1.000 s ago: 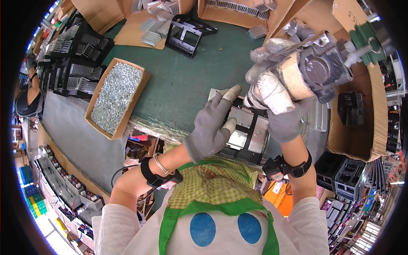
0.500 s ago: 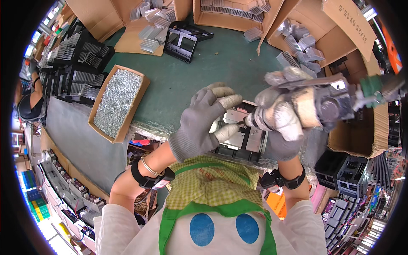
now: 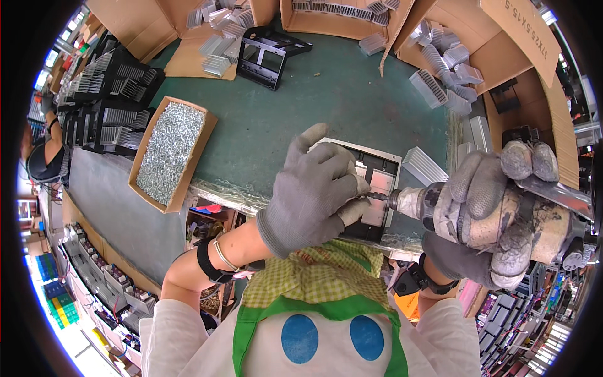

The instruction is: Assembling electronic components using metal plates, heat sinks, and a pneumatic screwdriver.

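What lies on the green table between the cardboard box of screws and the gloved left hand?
In the head view, only bare green table lies between the box of screws and the left hand.

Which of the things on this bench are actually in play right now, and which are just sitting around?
In play:
left hand at the driver bit's tip
right hand gripping the power screwdriver
black frame with metal plate under the bit

Lying about:
box of screws
loose finned heatsinks
spare black frame
cardboard boxes
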`<state>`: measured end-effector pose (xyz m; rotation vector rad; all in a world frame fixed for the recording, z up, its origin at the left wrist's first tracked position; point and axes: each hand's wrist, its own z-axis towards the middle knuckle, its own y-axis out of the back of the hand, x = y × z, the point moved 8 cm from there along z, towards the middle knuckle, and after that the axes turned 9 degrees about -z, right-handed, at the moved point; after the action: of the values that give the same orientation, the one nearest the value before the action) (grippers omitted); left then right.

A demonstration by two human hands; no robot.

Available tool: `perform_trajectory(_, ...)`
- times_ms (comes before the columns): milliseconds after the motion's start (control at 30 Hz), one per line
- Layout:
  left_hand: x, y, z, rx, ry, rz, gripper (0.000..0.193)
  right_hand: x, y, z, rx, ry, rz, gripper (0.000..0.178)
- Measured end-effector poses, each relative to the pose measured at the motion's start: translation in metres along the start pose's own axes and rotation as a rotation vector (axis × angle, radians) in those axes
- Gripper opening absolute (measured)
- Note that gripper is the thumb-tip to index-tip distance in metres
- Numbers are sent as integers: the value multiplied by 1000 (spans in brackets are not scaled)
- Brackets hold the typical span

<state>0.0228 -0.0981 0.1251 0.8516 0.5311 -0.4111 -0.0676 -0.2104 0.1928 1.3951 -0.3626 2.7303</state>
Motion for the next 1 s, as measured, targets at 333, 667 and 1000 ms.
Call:
perform_trajectory(333, 6, -2, -8, -1, 67, -221, 24, 6, 0, 0, 69, 63, 29, 58)
perform_trajectory(667, 5, 1, -5, -6, 77, -196, 22, 7, 4, -2, 89, 33, 43, 59)
perform_trajectory(1000, 3, -4, -7, 65, 71, -275, 18, 8, 2, 1, 149, -10, 78, 61)
